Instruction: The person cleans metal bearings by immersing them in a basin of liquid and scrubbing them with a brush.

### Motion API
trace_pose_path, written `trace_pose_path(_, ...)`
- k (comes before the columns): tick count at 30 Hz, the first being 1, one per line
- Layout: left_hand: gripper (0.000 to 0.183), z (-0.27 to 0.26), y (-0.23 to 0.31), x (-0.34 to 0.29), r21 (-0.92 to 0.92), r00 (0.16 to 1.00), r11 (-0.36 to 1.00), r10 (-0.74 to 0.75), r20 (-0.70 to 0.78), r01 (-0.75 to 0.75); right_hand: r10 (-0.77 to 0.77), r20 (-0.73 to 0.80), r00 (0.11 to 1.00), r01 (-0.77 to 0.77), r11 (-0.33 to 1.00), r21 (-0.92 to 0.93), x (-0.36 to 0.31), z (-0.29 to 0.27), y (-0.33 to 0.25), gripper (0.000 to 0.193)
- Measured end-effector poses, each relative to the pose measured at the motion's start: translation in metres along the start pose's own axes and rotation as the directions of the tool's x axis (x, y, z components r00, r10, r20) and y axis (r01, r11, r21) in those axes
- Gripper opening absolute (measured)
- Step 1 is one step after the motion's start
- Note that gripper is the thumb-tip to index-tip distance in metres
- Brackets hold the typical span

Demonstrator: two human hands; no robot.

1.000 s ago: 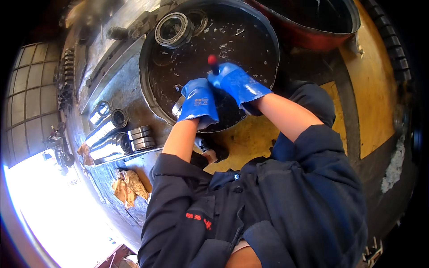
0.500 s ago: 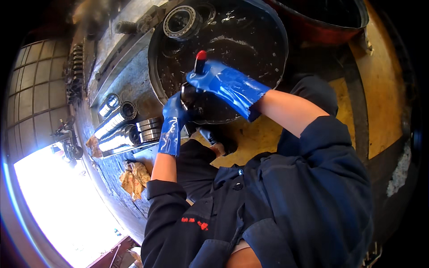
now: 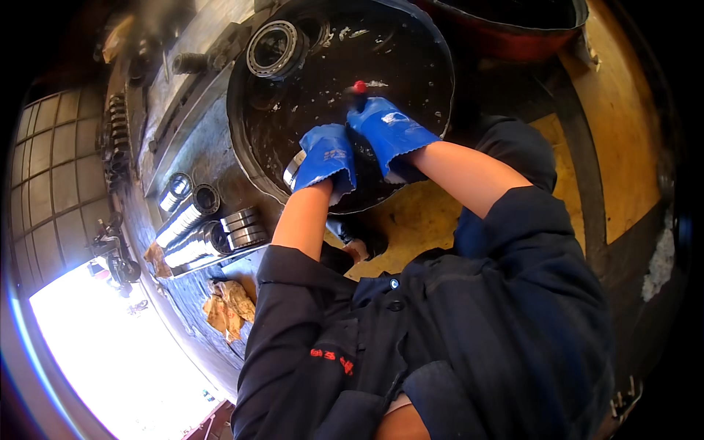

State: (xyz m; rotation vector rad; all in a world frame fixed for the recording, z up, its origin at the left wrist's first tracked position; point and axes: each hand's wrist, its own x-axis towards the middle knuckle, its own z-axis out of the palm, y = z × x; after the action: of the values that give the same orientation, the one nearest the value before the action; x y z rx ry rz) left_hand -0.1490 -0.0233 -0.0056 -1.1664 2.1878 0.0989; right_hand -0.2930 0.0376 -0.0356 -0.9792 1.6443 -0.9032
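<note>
Both hands wear blue rubber gloves over a wide round dark basin (image 3: 246,158) of dark liquid. My right hand (image 3: 387,126) is closed round a black-handled tool (image 3: 357,97) with a red end; its working part is hidden. My left hand (image 3: 326,152) is beside it, back upward, fingers curled and mostly hidden. A shiny metal bearing ring (image 3: 292,170) shows from under the left glove, at the basin's near-left side, and appears to be in that hand's grip. A large roller bearing (image 3: 273,50) sits at the basin's far-left edge.
Left of the basin, a bench holds rows of shiny bearing rings (image 3: 189,216), a short stack of rings (image 3: 243,229) and crumpled brown paper (image 3: 229,308). A red drum (image 3: 513,42) stands at the far right. A yellow board (image 3: 623,161) lies on the right.
My left hand has moved right and up over the basin, near the right hand. The right hand and the tool have shifted right. The view has shifted slightly.
</note>
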Motion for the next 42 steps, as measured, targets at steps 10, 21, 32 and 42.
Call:
trace_pose_path(10, 0.079, 0.041, -0.087, -0.084, -0.555, 0.943, 0.819, -0.053, -0.328, -0.147, -0.017, 0.222, 0.975, -0.121, 0.794, 0.595, -0.058, -0.030, -0.104, 0.035)
trace_pose_path(21, 0.089, 0.018, -0.078, -0.095, -0.477, 0.975, 0.878, -0.139, -0.175, 0.040, 0.047, 0.121, 0.991, -0.085, 0.941, 0.328, -0.028, -0.009, -0.050, 0.036)
trace_pose_path(32, 0.039, -0.003, 0.007, 0.020, 0.016, 0.977, 0.994, -0.113, 0.183, 0.112, 0.081, -0.040, 0.996, -0.087, 0.981, -0.173, 0.005, 0.010, -0.005, 0.038)
trace_pose_path(42, 0.094, 0.031, -0.083, -0.090, -0.549, 0.955, 0.830, -0.233, -0.184, 0.097, -0.144, 0.249, 0.958, -0.023, 0.824, 0.566, -0.052, -0.031, -0.086, 0.035)
